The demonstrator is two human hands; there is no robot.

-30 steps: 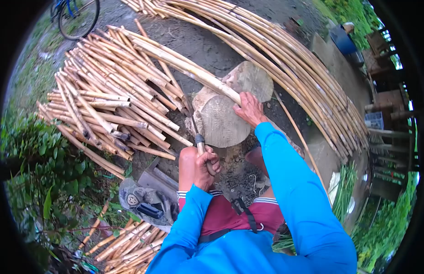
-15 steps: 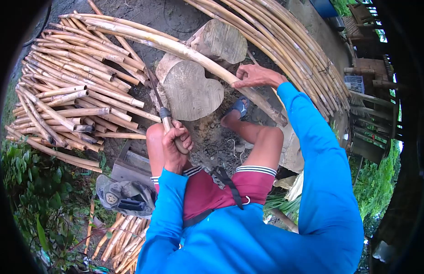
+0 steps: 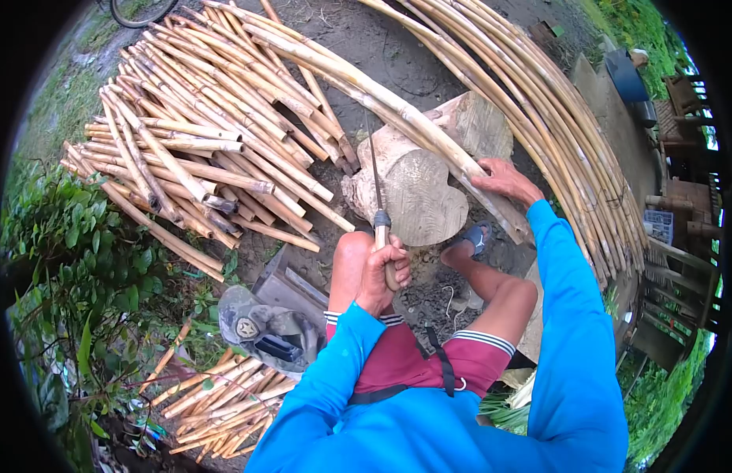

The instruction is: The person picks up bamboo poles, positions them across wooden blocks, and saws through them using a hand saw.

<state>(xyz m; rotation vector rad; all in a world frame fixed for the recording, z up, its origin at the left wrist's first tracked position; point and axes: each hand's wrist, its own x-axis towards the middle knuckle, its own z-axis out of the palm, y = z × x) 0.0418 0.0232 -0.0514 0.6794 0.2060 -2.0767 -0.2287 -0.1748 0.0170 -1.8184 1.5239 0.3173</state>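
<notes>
Left hand point(image 3: 385, 274) gripping knife point(image 3: 381, 219), right hand point(image 3: 509, 182) seemingly touching bamboo pole point(image 3: 381, 95)

the left hand point(image 3: 377, 281) hides part of the knife handle point(image 3: 382, 234), and the top edge crops a wheel point(image 3: 139, 25).

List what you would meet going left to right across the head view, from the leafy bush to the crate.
Leafy bush, camouflage cap, left hand gripping a pale handle, right hand, crate.

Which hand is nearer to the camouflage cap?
Left. The left hand is forward and right of the cap; the right hand is farther away, at a bamboo pole.
</notes>
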